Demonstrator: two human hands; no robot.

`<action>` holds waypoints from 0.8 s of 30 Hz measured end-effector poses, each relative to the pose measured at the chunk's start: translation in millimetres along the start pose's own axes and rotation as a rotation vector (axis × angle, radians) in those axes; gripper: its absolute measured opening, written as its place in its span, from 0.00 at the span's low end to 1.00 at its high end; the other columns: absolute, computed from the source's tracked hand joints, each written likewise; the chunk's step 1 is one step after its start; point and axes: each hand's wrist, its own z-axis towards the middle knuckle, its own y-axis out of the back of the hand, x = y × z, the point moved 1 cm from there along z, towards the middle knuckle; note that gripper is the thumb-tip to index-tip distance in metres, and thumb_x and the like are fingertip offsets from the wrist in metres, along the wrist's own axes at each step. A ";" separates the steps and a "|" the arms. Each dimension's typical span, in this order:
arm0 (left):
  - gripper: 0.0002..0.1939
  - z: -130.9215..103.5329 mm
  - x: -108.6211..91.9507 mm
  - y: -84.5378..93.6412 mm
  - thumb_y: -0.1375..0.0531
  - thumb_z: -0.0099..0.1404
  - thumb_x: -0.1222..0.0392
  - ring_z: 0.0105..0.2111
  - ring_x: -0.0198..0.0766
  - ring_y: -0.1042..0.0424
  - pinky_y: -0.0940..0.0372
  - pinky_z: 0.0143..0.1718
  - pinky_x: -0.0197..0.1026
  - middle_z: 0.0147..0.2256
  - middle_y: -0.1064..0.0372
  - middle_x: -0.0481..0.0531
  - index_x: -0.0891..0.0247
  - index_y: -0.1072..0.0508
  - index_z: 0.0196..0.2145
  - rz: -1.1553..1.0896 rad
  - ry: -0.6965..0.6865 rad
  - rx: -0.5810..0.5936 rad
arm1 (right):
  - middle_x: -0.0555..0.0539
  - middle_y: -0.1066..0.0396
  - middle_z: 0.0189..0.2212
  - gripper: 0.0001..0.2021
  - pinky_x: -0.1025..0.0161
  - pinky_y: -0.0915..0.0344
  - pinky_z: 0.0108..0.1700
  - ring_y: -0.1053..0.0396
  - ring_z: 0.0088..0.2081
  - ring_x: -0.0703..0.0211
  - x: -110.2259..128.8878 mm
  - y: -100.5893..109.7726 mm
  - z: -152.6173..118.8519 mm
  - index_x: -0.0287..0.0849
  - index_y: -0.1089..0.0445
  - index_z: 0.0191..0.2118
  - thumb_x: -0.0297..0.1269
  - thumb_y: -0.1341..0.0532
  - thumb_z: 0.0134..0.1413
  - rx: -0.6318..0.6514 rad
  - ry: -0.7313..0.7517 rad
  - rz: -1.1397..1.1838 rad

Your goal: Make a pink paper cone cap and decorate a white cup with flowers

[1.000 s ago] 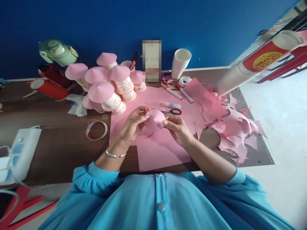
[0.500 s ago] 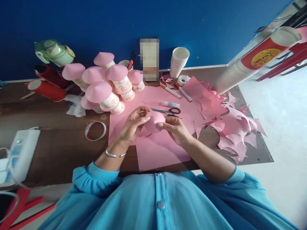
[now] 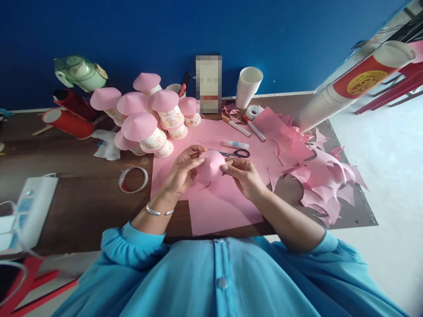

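A small pink paper cone (image 3: 210, 166) is held between both hands, its tip facing up toward me. My left hand (image 3: 183, 171) pinches the cone's left edge between thumb and fingers. On the opposite side, my right hand (image 3: 243, 175) grips the right edge, thumb on top. Beneath them lie pink paper sheets (image 3: 224, 213). Just beyond the cone are black-handled scissors (image 3: 241, 153), partly covered by it, and a glue stick (image 3: 235, 144). To the far left, decorated paper cups (image 3: 153, 140) stand stacked under pink cone roofs (image 3: 139, 126).
Pink paper scraps (image 3: 327, 180) pile up at right beside a long leaning stack of paper cups (image 3: 325, 103). Two markers (image 3: 254, 127) lie near a roll of white tape (image 3: 254, 112). A tape ring (image 3: 133, 179) and power strip (image 3: 35, 211) are at left; a phone (image 3: 209, 83) stands against the wall.
The cone has turned slightly and shifted a little left, and its tip now sits nearer its middle. My right thumb has moved from near the tip to the cone's right edge.
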 end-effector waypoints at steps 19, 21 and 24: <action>0.15 -4.3 5.1 -1.1 0.28 0.58 0.60 0.34 0.33 0.27 0.33 0.36 0.33 0.36 0.26 0.47 0.60 0.25 0.42 0.100 0.041 0.161 | 0.53 0.30 0.25 0.20 0.63 0.35 0.33 0.34 0.28 0.64 -1.3 -1.9 -0.2 0.42 0.27 0.26 0.51 0.21 0.41 0.055 -0.048 0.009; 0.15 -4.1 5.5 -0.5 0.28 0.59 0.60 0.34 0.34 0.26 0.32 0.36 0.34 0.36 0.26 0.48 0.60 0.25 0.42 0.109 0.047 0.157 | 0.52 0.29 0.24 0.20 0.64 0.36 0.33 0.35 0.27 0.64 -1.1 -1.0 -0.3 0.41 0.26 0.25 0.51 0.22 0.42 0.057 -0.062 0.023; 0.16 -3.5 4.6 0.3 0.28 0.59 0.59 0.33 0.33 0.27 0.33 0.35 0.34 0.35 0.26 0.47 0.60 0.25 0.42 0.104 0.053 0.141 | 0.51 0.28 0.25 0.18 0.64 0.36 0.34 0.34 0.28 0.64 -0.1 1.0 -0.8 0.40 0.24 0.26 0.50 0.22 0.43 0.055 -0.067 0.045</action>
